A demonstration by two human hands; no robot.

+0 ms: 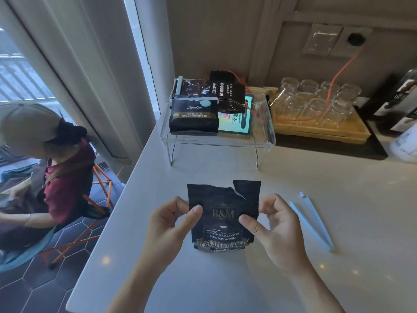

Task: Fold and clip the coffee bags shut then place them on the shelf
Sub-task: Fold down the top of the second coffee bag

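Observation:
A black coffee bag [223,197] with a torn open top stands on the white counter in front of me. My left hand [171,224] pinches its left edge and my right hand [274,224] pinches its right edge, thumbs on the front. A pale blue sealing clip [312,224] lies open on the counter just right of my right hand. Farther back, a clear acrylic shelf [264,141] carries three dark coffee bags: one at the front left [194,119], one at the back left [190,86] with a clip on it, and one at the back middle [226,92].
A tablet [234,122] lies on the shelf beside the bags. A wooden tray [316,129] of upturned glasses stands to the right, crossed by an orange cable. A white container [405,145] sits at the far right. A seated person [45,168] is beyond the counter's left edge.

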